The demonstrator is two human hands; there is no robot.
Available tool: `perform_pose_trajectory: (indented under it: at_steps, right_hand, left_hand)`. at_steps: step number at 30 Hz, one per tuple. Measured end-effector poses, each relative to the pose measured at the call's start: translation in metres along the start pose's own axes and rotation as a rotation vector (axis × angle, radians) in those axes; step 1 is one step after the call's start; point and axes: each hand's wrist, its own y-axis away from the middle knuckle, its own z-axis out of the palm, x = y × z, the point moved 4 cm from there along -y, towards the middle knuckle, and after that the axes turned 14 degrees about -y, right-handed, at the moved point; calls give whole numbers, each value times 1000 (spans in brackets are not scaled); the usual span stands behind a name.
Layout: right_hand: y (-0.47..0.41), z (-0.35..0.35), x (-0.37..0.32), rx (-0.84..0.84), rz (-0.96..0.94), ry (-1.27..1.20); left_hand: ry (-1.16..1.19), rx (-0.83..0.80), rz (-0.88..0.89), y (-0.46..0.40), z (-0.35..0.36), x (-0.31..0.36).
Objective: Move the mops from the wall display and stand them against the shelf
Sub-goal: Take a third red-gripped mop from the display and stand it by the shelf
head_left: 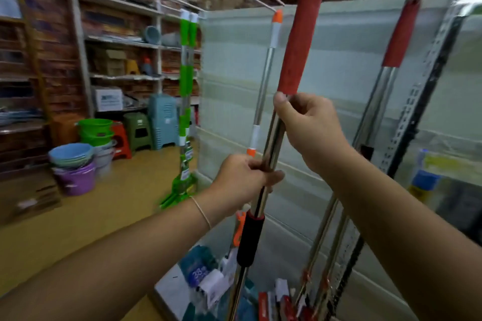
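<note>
Both hands on one mop (pixel 273 122), pole near upright, tilted slightly right at top. Right hand (pixel 310 130) wraps the steel pole just under the red grip. Left hand (pixel 245 180) closes around the pole lower down, above the black sleeve. Mop sits in front of the pale shelf panel (pixel 339 86). Second red-handled mop (pixel 391 65) leans on that panel to the right; an orange-tipped mop (pixel 268 60) stands behind the held one. Green mops (pixel 185 86) at panel's left edge. Floor, left: nested buckets (pixel 75 164), purple at bottom, pale blue basin on top; stacked green tubs (pixel 95 130) behind. Contents not visible.
</note>
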Motion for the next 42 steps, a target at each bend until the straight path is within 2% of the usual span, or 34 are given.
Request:
perform_pose_trajectory:
  at_steps: [4,10,12,18,22,26,30,42]
  right_hand:
    - [-7,-19,-1,62,24,30]
    - [-29,-36,5,70,20,150]
    - [-40,-45,8,58,17,156]
    - [-67,-65,27,12,15,187]
    - [-85,-75,29,42,28,197]
    - [-101,-83,23,119,-23,297]
    - [-116,-84,13,203,-50,322]
    - [-117,-107,-19,499,-122,455]
  left_hand:
    - [-66,-146,103,-28,10,15]
    - [239,-290,213,-69,16,45]
    - [254,-324,237,-79,22,50]
    - [224,-235,284,-104,40,53]
    - [185,-218,322,-121,51,60]
    - [231,-246,338,-141,59,71]
    - [174,-288,396,-161,60,88]
    - [160,-411,700,-175,81,134]
